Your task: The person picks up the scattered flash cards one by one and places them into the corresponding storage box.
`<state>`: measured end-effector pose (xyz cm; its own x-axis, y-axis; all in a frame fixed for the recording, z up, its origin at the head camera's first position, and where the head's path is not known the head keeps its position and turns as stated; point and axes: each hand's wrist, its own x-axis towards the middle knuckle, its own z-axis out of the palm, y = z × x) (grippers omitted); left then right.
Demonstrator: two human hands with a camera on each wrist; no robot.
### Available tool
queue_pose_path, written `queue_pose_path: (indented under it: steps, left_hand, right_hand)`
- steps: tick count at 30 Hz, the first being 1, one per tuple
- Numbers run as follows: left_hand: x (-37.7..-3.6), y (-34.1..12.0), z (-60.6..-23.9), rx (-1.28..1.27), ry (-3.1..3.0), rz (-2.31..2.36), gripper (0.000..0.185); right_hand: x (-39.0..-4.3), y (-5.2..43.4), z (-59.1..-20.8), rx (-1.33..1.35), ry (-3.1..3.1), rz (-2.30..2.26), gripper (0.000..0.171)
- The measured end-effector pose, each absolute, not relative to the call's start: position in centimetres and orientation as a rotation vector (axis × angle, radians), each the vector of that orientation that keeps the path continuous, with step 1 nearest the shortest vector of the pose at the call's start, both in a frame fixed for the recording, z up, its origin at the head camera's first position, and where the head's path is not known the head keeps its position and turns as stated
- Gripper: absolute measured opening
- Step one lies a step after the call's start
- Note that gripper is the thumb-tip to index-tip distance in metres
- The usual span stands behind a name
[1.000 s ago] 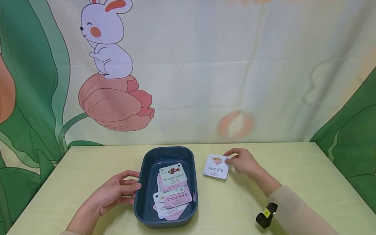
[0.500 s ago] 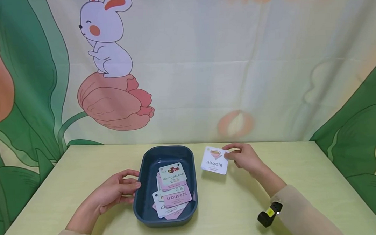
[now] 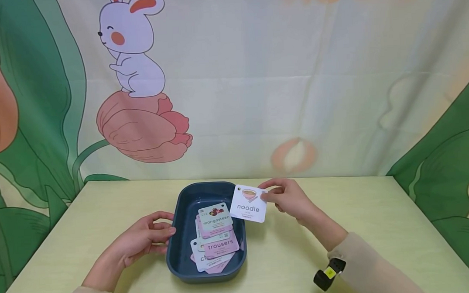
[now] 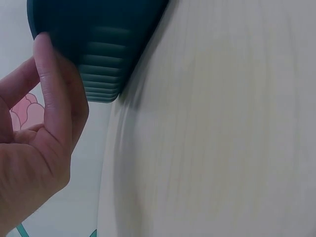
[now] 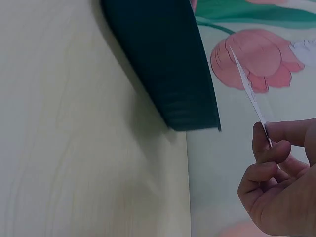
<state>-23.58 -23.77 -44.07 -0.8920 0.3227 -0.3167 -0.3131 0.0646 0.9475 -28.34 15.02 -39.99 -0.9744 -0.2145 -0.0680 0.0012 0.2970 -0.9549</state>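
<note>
In the head view a white flashcard (image 3: 246,207) printed "noodle" with a bowl picture is pinched at its upper right corner by my right hand (image 3: 293,200). It overlaps the right rim of a dark blue plastic box (image 3: 207,274). The right wrist view shows the card (image 5: 249,91) edge-on, apart from the box (image 5: 163,64), with thumb and fingers on it. Several flashcards lie piled in the box, a mangosteen card (image 3: 215,217) on top and a pink trousers card (image 3: 222,245) below it. My left hand (image 3: 146,237) holds the box's left rim.
The box stands on a pale wooden table (image 3: 287,266). Behind the table's far edge hangs a cloth backdrop (image 3: 232,98) with a printed rabbit and tulips. A black strap device (image 3: 328,274) sits at the right sleeve's cuff.
My right hand has lifted the noodle card off the table and carried it left to the box's right rim. The left hand and the box have stayed in place.
</note>
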Motion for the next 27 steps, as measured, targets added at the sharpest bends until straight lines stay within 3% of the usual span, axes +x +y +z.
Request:
queue_pose_path:
  steps: [27]
  left_hand:
    - [-23.5, -23.8, -44.2, 0.016, 1.907, 1.879, 0.055]
  right_hand:
    - [-24.9, 7.3, -40.3, -0.593, 2.542, -1.306, 0.018]
